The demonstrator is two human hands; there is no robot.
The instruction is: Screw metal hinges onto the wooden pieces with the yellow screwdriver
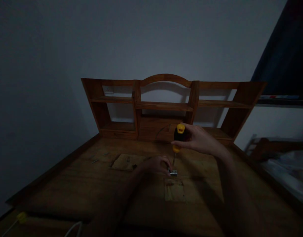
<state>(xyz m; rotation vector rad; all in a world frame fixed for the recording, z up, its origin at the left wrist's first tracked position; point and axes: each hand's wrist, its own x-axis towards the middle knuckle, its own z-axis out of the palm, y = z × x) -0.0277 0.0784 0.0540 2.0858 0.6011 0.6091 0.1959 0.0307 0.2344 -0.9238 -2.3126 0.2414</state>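
Observation:
My right hand (194, 140) is closed around the yellow and black handle of a screwdriver (179, 136). The screwdriver stands nearly upright, its thin shaft pointing down at a small shiny metal piece (174, 172) on the wooden desk. Whether the tip touches the piece is too dark to tell. My left hand (157, 165) pinches the left end of that metal piece between thumb and fingers, low over the desk. Just in front of the piece lies a squarish pale wooden board (174, 190) with dark marks.
Behind the left hand lies another thin board (125, 162). Several small thin pieces (98, 157) are scattered at the desk's left. A wooden shelf unit (165, 106) stands along the back, against the wall. At the lower left are a yellow object (21, 217) and a white cable (74, 227).

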